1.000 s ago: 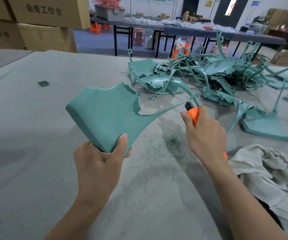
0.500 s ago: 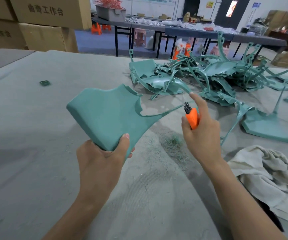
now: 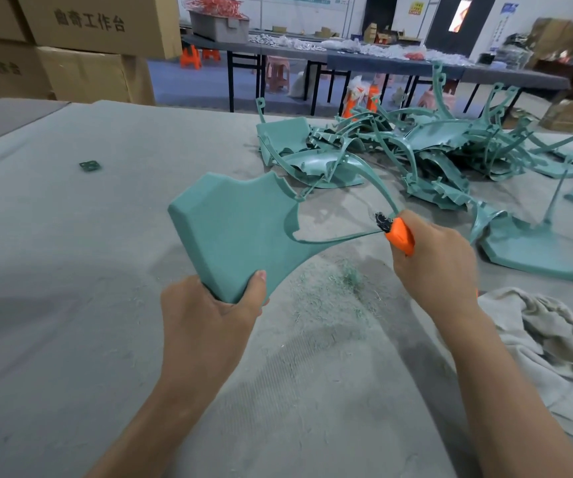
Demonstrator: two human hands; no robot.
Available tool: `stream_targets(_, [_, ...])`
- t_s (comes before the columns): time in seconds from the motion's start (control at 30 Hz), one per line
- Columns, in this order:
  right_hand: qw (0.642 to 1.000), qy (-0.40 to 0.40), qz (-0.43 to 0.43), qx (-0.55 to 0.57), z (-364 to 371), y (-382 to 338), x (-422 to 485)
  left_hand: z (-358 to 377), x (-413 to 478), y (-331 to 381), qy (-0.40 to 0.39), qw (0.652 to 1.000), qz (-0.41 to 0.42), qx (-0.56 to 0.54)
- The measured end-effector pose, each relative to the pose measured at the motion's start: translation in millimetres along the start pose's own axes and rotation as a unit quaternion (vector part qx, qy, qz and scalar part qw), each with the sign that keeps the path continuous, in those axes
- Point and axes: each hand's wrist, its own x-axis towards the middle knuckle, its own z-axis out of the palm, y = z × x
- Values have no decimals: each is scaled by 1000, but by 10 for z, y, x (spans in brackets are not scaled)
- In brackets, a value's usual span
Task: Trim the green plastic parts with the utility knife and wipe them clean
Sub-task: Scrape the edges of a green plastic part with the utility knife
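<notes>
My left hand [image 3: 209, 315] grips the bottom corner of a flat teal-green plastic panel with a scalloped upper edge [image 3: 233, 232], thumb lying up its face and the other fingers hidden behind, holding it tilted above the table. My right hand [image 3: 440, 263] is wrapped around an orange-handled utility knife [image 3: 399, 236]; its dark tip meets the thin curved strip that runs off the panel's right side. Below, a scatter of fine green shavings [image 3: 343, 284] lies on the grey felt-covered worktable [image 3: 71, 270]. A crumpled off-white cloth [image 3: 540, 343] sits just beside my right forearm. Beyond the knife a tangled pile of similar teal-green plastic parts [image 3: 416, 157] lies on the table. A small dark green scrap [image 3: 90, 165] rests well apart, far left. Brown cardboard boxes [image 3: 98, 43] are stacked behind the table.
</notes>
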Motion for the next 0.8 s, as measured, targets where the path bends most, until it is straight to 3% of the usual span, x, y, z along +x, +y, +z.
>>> stream_targets(0.23, [999,-31,2,-12,-32,21,-1,3,32,-14,-12,1000,6,28])
stream_targets(0.47, [998,43,21,27,-5,138,17,-23,77,-31,-29,999,-44,-13])
stream_targets(0.6, [987,87,67,118,37,193,26,-70,123,-38,-32,993,-85,-78])
stream_targets(0.7, [978,114,53,165,42,172,14,-78,113,-24,-35,991,-90,-91])
stream_targets(0.8, [986,48,36,157,35,105,6,-75,97,-8,-56,990,-96,-88])
